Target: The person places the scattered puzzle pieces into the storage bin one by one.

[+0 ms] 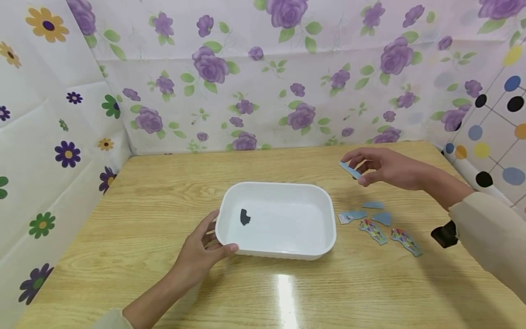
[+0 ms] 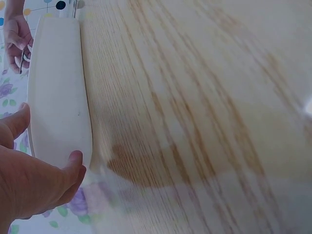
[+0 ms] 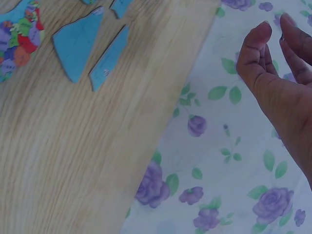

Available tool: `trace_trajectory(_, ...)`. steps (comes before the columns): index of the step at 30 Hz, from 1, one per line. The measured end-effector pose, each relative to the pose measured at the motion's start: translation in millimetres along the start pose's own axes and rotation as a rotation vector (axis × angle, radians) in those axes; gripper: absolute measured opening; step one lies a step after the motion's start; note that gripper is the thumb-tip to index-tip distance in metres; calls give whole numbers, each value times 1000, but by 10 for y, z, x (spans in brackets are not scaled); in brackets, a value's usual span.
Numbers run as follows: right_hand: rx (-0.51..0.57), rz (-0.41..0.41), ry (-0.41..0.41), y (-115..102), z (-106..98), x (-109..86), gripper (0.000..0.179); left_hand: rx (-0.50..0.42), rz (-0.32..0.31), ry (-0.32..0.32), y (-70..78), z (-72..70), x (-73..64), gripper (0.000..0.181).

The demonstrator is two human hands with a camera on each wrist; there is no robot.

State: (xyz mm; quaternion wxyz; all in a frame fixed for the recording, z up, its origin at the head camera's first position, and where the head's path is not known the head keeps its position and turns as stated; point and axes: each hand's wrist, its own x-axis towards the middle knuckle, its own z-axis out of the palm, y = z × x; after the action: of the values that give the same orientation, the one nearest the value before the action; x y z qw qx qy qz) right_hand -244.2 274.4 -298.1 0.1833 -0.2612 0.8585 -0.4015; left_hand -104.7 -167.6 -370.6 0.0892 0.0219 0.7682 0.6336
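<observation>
A white plastic tub stands on the table, with one small dark piece lying inside at its left. My left hand grips the tub's near left corner, thumb along the front rim and fingers at the left side. Above the table at the back right, my right hand pinches a flat light-blue piece between thumb and fingers. Below that hand lie several flat pieces: plain blue ones such as a wedge-shaped piece and a narrow strip, and two with a colourful print.
A black object lies at the right, partly behind the right sleeve. The wooden table meets a flower-patterned sheet at the back, and patterned sheets hang left and right.
</observation>
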Motion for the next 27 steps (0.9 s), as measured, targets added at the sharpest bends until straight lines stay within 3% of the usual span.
trace_trajectory(11, 19, 28, -5, -175, 63, 135, 52, -5, 1, 1, 0, 4, 10, 92)
trace_trajectory(19, 56, -19, -59, -273, 159, 299, 55, 8, 10, 5, 6, 4, 10, 90)
trace_trajectory(27, 77, 3, -88, -380, 255, 432, 57, -5, 6, 2, -6, 0, 12, 90)
